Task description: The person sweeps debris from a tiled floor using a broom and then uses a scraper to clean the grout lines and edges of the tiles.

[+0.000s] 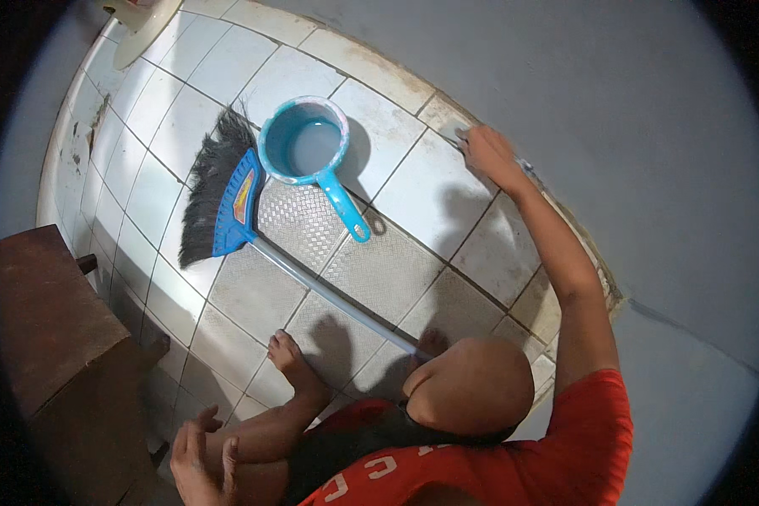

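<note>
My right hand (491,156) is stretched out to the row of narrow tiles (371,66) at the foot of the wall. Its fingers are closed and pressed down at the tile joint; a small greyish bit shows at the fingertips, too small to name. Beside my bent leg, my left hand (198,464) is raised with its fingers apart and holds nothing. A blue dipper (341,205) with greyish liquid inside stands on the floor left of my right hand. Touching or close to it lies a broom (238,207) with black bristles, its grey pole running toward my knee.
White and textured tiles (388,270) cover the floor, with dirty joints along the wall. A grey wall (582,84) rises on the right. At the left stands a brown wooden piece of furniture (55,320). A cream round base (150,38) is at the far left.
</note>
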Demonstrator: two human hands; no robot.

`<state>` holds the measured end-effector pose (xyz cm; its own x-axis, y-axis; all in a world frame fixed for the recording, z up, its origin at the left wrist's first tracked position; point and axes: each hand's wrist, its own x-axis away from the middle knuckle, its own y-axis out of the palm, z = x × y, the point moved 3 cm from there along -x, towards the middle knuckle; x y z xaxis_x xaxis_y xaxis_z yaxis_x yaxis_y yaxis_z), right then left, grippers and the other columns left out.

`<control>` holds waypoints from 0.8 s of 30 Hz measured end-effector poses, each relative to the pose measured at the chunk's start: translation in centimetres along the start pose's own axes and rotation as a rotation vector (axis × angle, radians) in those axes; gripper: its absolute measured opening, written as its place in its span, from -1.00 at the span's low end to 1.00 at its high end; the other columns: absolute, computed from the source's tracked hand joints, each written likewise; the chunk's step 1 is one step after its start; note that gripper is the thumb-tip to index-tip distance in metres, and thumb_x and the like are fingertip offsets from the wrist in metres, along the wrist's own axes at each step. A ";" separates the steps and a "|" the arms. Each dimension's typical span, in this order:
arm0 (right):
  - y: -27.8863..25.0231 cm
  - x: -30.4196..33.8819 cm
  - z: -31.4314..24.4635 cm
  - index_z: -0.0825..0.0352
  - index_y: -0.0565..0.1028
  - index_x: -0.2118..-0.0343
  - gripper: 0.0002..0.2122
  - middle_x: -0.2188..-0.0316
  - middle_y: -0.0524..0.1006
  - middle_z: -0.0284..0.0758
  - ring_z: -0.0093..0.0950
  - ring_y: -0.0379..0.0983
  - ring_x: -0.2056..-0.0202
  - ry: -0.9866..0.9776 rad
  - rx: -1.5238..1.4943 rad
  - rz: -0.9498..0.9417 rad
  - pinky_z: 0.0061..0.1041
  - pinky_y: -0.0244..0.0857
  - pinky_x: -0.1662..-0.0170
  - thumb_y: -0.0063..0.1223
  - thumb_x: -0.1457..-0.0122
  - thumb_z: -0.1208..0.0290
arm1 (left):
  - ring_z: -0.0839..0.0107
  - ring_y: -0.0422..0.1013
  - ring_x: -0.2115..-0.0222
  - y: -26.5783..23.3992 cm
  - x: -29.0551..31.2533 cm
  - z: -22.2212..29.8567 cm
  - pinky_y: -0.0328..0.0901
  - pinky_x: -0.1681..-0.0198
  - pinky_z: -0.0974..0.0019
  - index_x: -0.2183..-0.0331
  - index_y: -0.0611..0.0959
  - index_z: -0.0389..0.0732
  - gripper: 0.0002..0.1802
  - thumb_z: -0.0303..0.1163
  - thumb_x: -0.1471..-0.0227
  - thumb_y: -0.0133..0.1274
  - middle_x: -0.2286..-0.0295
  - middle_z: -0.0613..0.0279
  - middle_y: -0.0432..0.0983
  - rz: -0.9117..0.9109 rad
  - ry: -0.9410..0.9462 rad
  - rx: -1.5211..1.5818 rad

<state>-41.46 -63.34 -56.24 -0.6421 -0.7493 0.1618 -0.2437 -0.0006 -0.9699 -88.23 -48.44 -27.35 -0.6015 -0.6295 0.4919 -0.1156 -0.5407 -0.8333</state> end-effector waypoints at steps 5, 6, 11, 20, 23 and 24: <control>-0.4 -0.2 -0.6 0.45 0.48 0.45 -0.81 0.41 0.46 0.01 -0.10 0.41 0.30 -0.006 0.049 0.032 -0.20 0.27 0.24 -0.11 0.00 0.43 | 0.05 0.36 0.28 -0.4 0.1 -0.1 0.25 0.24 0.17 0.18 0.46 -0.26 -0.72 -0.41 -0.01 -0.07 0.29 -0.05 0.42 0.030 0.014 -0.008; -0.1 0.0 -0.5 0.45 0.48 0.45 -0.82 0.42 0.46 0.00 -0.10 0.42 0.31 0.082 0.102 -0.068 -0.21 0.27 0.24 -0.11 0.00 0.44 | 0.05 0.36 0.27 -0.3 0.1 -0.3 0.25 0.24 0.16 0.18 0.46 -0.26 -0.72 -0.40 -0.01 -0.07 0.28 -0.06 0.42 0.026 0.011 0.009; -0.9 0.6 -0.2 0.43 0.46 0.30 -0.76 0.40 0.44 0.00 -0.11 0.37 0.29 -0.020 -0.011 0.084 -0.24 0.24 0.24 -0.04 0.00 0.40 | 0.04 0.36 0.26 0.2 0.3 -0.8 0.24 0.23 0.16 0.18 0.46 -0.27 -0.71 -0.38 -0.03 -0.09 0.28 -0.06 0.41 0.027 -0.045 -0.057; 0.1 -1.9 -1.4 0.44 0.46 0.39 -0.80 0.42 0.46 -0.01 -0.11 0.39 0.30 0.012 0.064 0.047 -0.20 0.24 0.24 -0.06 -0.01 0.39 | 0.04 0.36 0.28 0.1 0.5 -0.2 0.25 0.26 0.15 0.18 0.46 -0.28 -0.71 -0.39 -0.01 -0.07 0.31 -0.06 0.43 0.023 0.009 -0.011; -0.6 -1.9 -1.6 0.42 0.47 0.46 -0.84 0.44 0.47 -0.05 -0.15 0.41 0.31 0.016 0.017 0.112 -0.21 0.27 0.27 -0.11 0.03 0.45 | 0.04 0.37 0.28 -0.1 0.6 -0.4 0.25 0.25 0.15 0.18 0.46 -0.27 -0.70 -0.39 -0.01 -0.07 0.31 -0.06 0.43 0.050 -0.027 -0.017; -1.0 -1.6 -1.6 0.42 0.47 0.52 -0.86 0.45 0.48 -0.09 -0.18 0.43 0.32 -0.061 -0.016 0.161 -0.21 0.29 0.29 -0.16 0.06 0.52 | 0.04 0.37 0.28 -0.1 0.6 -0.5 0.25 0.24 0.15 0.17 0.45 -0.27 -0.70 -0.39 -0.01 -0.07 0.31 -0.06 0.43 0.028 -0.020 -0.013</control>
<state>-41.34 -61.06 -55.28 -0.6288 -0.7775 -0.0072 -0.1531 0.1328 -0.9793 -88.92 -48.49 -27.13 -0.5889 -0.6553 0.4731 -0.1093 -0.5155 -0.8499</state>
